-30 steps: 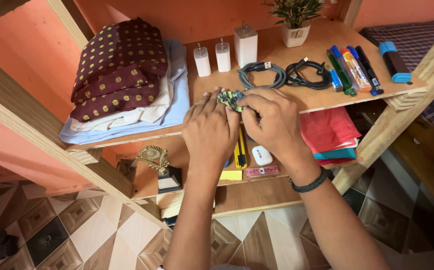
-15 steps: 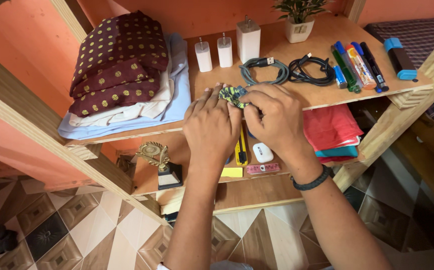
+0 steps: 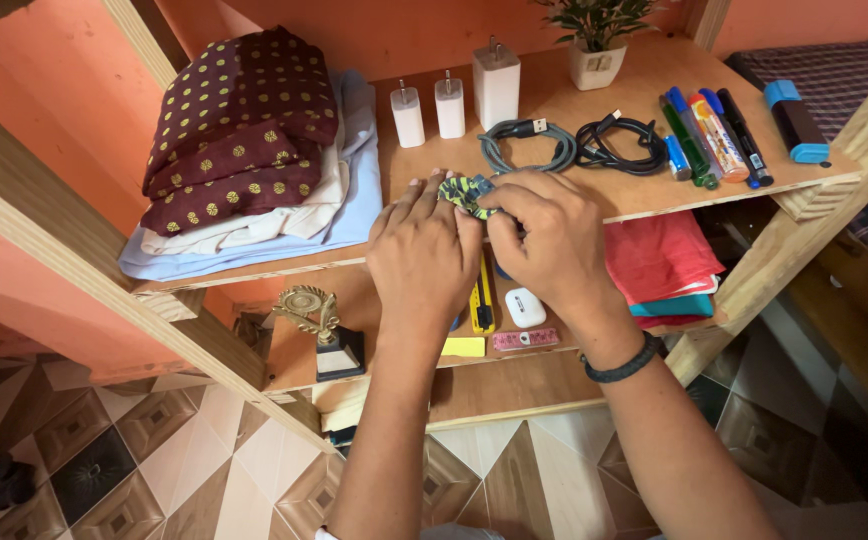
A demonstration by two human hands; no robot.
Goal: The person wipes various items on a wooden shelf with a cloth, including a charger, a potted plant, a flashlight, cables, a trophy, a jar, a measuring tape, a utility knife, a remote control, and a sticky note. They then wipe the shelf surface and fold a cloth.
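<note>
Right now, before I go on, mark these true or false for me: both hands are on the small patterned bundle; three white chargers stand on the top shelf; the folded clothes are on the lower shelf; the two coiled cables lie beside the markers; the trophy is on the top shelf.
1. Both hands hold the patterned bundle: true; the left hand and the right hand pinch it together.
2. Three white chargers stand on the top shelf: true.
3. The folded clothes are on the lower shelf: false; they are stacked on the top shelf.
4. The coiled cables lie beside the markers: true.
5. The trophy is on the top shelf: false; it stands on the lower one.
</note>
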